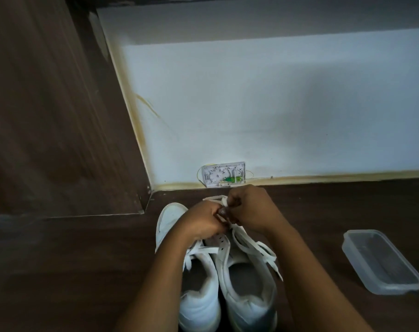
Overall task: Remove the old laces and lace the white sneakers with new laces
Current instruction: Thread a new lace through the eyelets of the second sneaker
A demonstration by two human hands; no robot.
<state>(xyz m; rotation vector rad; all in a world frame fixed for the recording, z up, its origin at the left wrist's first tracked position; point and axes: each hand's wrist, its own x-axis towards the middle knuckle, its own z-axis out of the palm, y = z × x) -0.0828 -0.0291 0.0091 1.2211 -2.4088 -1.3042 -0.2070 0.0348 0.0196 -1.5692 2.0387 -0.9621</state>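
Note:
Two white sneakers stand side by side on the dark floor, toes toward the wall: the left sneaker point(196, 283) and the right sneaker point(247, 291). A white lace point(259, 250) trails loosely across the right sneaker and down its right side. My left hand point(201, 221) and my right hand point(249, 207) meet above the front of the right sneaker, and both pinch the white lace between fingertips. A short lace end sticks out past my right hand toward the wall. The toe of the right sneaker is hidden under my hands.
A clear plastic container point(381, 262) sits on the floor to the right. A small white wall box point(224, 174) with green parts is fixed low on the white wall. Dark wooden panelling point(60, 116) rises on the left.

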